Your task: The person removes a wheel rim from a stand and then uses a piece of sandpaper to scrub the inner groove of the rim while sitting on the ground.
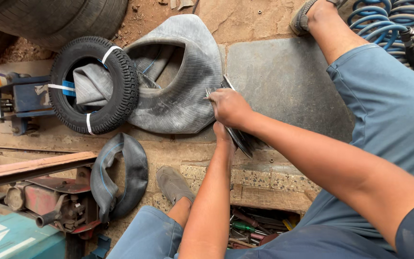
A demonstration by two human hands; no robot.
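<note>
A wide, flattened grey inner tube [183, 91] lies on the ground, its far end tucked into a small black tyre [94, 86]. My right hand [228, 106] is closed at the tube's right edge, around a thin metal tool whose tips show by the fingers. My left hand [224, 133] sits just under it, gripping a dark, flat, curved piece [243, 141] that runs beneath both hands. Whether that piece is a blade or a strip of rubber is unclear. My forearms hide most of it.
A grey mat [283, 81] lies under the work. A black inner tube [120, 172], a blue jack [15, 98], a large tyre [58, 17], a coiled blue air hose [384, 24], a tray of hand tools [250, 228] and a red machine [49, 201] surround me.
</note>
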